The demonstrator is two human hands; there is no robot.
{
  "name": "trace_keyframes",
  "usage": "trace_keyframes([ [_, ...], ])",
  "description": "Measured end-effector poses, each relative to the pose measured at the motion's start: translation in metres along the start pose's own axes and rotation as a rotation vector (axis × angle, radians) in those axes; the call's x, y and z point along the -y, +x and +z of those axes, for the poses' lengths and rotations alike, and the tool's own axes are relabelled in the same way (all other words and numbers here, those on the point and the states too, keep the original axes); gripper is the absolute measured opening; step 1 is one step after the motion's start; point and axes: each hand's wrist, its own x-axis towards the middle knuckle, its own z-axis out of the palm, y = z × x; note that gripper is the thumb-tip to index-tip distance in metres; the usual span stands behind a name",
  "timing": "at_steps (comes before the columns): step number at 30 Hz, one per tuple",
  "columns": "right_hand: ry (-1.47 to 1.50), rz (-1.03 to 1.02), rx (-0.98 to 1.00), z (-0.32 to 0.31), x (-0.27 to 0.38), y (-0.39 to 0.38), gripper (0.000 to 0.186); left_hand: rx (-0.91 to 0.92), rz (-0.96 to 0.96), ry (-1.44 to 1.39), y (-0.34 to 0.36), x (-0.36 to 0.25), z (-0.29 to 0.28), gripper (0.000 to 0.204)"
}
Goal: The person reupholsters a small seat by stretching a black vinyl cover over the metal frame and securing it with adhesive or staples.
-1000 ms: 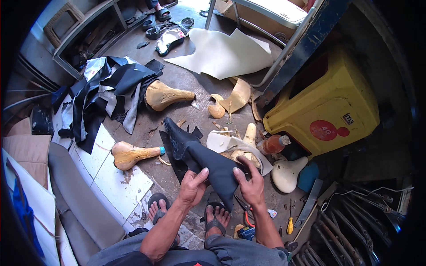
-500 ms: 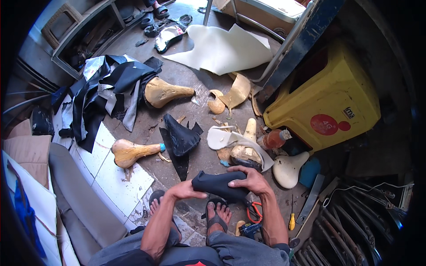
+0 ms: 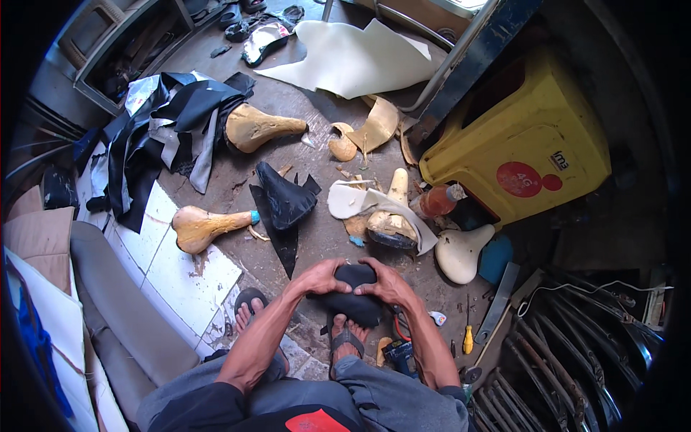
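My left hand (image 3: 322, 278) and my right hand (image 3: 381, 282) grip a dark, padded-looking black piece (image 3: 355, 306) low between my knees, thumbs on top near each other. Most of my fingers curl over its far edge; its underside is hidden. It hangs just over my sandalled foot (image 3: 347, 338). Just beyond lie a black saddle-shaped item (image 3: 284, 194) on a black scrap, a bare tan saddle foam (image 3: 209, 227) and another pale saddle piece (image 3: 396, 234) partly under white sheeting. Orange-handled pliers (image 3: 403, 327) are partly hidden by my right arm.
Black offcuts (image 3: 165, 129) pile at the left, a large white sheet (image 3: 345, 57) lies ahead. A yellow plastic stool (image 3: 525, 137), a bottle (image 3: 435, 201) and a white saddle (image 3: 461, 255) stand or lie at right, near a screwdriver (image 3: 468, 338) and metal tubes (image 3: 561, 360). A grey padded board (image 3: 122, 288) is left.
The black piece in my hands has been turned from lengthwise to a compact bunch and lowered toward me. Both hands have moved closer together on top of it. The view has shifted slightly.
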Motion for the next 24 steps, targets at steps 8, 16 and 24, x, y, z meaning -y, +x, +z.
trace_keyframes([
  [8,-0.155,-0.139,-0.129,0.016,0.007,-0.021,0.048,-0.088,0.235,0.187,-0.012,-0.012,0.006,0.04],
  [16,-0.197,-0.154,-0.563,0.038,-0.015,-0.027,0.031,-0.516,0.25,0.424,-0.001,-0.017,0.051,0.014],
  [24,-0.144,-0.188,-0.679,0.054,-0.015,-0.03,0.022,-0.624,0.37,0.397,0.0,-0.004,0.066,0.012],
])
